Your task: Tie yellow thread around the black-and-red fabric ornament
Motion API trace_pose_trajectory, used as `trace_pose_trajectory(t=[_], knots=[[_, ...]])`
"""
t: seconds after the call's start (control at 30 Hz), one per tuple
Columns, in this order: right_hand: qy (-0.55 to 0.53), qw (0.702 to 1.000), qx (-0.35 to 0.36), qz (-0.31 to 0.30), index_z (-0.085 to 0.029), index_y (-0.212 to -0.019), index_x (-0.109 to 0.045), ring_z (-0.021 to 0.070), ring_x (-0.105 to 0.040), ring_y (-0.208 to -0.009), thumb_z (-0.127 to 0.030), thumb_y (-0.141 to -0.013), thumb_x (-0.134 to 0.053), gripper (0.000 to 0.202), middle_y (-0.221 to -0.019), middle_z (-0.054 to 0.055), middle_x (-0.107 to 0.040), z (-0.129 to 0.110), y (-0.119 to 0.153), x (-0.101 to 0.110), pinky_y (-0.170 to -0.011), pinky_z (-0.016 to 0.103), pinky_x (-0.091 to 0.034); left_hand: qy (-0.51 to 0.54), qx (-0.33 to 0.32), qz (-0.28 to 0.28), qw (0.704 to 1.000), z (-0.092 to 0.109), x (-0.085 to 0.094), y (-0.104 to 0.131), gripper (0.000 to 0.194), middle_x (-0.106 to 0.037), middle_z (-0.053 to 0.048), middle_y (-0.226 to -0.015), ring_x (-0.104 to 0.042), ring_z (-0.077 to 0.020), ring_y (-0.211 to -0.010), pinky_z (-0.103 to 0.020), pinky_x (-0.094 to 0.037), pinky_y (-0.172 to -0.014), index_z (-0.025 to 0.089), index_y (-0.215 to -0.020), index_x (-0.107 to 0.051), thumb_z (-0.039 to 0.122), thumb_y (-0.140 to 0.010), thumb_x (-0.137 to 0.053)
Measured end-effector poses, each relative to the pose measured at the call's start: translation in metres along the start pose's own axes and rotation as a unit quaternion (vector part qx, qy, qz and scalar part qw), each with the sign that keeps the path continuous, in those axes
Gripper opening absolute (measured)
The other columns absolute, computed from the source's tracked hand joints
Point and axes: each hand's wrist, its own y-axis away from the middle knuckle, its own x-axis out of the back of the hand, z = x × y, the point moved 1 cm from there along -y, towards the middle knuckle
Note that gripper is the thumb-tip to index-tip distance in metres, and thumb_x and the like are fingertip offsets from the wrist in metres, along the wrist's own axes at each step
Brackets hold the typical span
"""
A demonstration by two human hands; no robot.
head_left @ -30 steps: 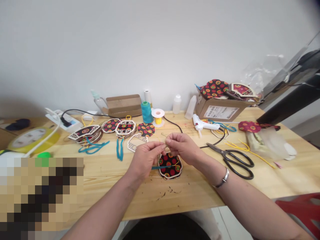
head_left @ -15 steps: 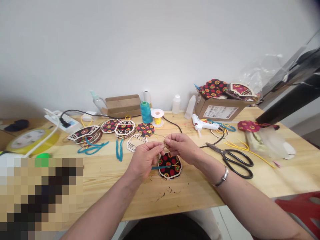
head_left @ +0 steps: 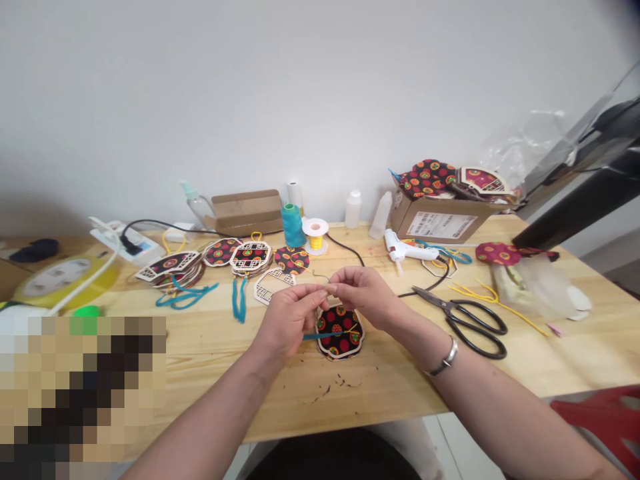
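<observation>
My left hand (head_left: pixel 295 312) and my right hand (head_left: pixel 363 293) meet fingertip to fingertip over the table, both closed in a pinch. Between them is a thin yellow cord (head_left: pixel 321 276), its loose end curving up past the fingers; most of it is hidden by them. Just below lies a patterned black-and-red fabric ornament (head_left: pixel 340 337) with a pale wooden rim, on a stack of similar pieces. A teal cord (head_left: pixel 320 335) runs across it from under my left hand, with a short yellow tie at its end.
Black-handled scissors (head_left: pixel 470 323) lie right of my right forearm, near a white glue gun (head_left: pixel 407 250). Behind my hands stand a teal thread cone (head_left: pixel 293 227) and a yellow spool (head_left: pixel 316 237). Finished-looking ornaments (head_left: pixel 251 257) sit left; a filled cardboard box (head_left: pixel 435 217) stands back right.
My fingertips have shifted slightly against each other, and the yellow cord's free end above them looks shorter and more curled. The other things on the table stay put.
</observation>
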Motion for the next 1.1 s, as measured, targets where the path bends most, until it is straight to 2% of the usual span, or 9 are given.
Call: trace_pose_trajectory(t=[0.23, 0.47, 0.7, 1.0, 1.1], knots=[[0.084, 0.993, 0.074, 0.048, -0.016, -0.066, -0.053, 0.0069, -0.038, -0.048, -0.031, -0.074, -0.060, 0.018, -0.055, -0.005, -0.047, 0.0019, -0.0026, -0.0001, -0.046, 0.021, -0.031, 0.022, 0.001, -0.008, 1.000, 0.0007, 0.0017, 0.0008, 0.015, -0.056, 0.003, -0.055, -0.030, 0.0005, -0.036, -0.016, -0.018, -0.036, 0.012, -0.066, -0.067, 0.026, -0.066, -0.070], [0.139, 0.979, 0.134, 0.067, -0.016, -0.068, -0.054, 0.0083, -0.041, -0.054, -0.028, -0.078, -0.058, 0.016, -0.059, -0.004, -0.049, 0.0054, -0.0036, 0.0000, -0.051, 0.022, -0.034, 0.019, -0.005, -0.007, 1.000, 0.0016, 0.0025, 0.0005, 0.016, -0.056, 0.002, -0.056, -0.030, 0.0004, -0.037, -0.016, -0.018, -0.036, 0.011, -0.065, -0.066, 0.026, -0.066, -0.070], [0.267, 0.937, 0.210, 0.087, -0.017, -0.066, -0.048, 0.0094, -0.043, -0.059, -0.019, -0.083, -0.053, 0.017, -0.061, -0.003, -0.049, 0.0003, 0.0025, -0.0003, -0.058, 0.022, -0.035, 0.020, -0.002, -0.008, 1.000, 0.0010, 0.0025, 0.0005, 0.017, -0.055, 0.003, -0.055, -0.029, 0.0003, -0.037, -0.016, -0.018, -0.037, 0.011, -0.064, -0.065, 0.028, -0.066, -0.071], [0.341, 0.911, 0.217, 0.080, -0.018, -0.066, -0.042, 0.0113, -0.042, -0.062, -0.019, -0.086, -0.046, 0.020, -0.065, -0.002, -0.047, -0.0022, 0.0058, -0.0018, -0.059, 0.024, -0.032, 0.015, -0.002, -0.007, 1.000, 0.0025, 0.0017, 0.0009, 0.018, -0.055, 0.003, -0.056, -0.029, 0.0000, -0.037, -0.017, -0.017, -0.037, 0.012, -0.069, -0.067, 0.029, -0.067, -0.070], [0.332, 0.913, 0.222, 0.084, -0.019, -0.065, -0.042, 0.0112, -0.041, -0.061, -0.019, -0.086, -0.047, 0.021, -0.064, -0.002, -0.047, -0.0022, 0.0050, -0.0019, -0.059, 0.024, -0.033, 0.018, -0.002, -0.007, 1.000, 0.0031, 0.0024, 0.0010, 0.017, -0.055, 0.002, -0.056, -0.029, -0.0001, -0.037, -0.017, -0.017, -0.038, 0.012, -0.068, -0.067, 0.028, -0.067, -0.069]])
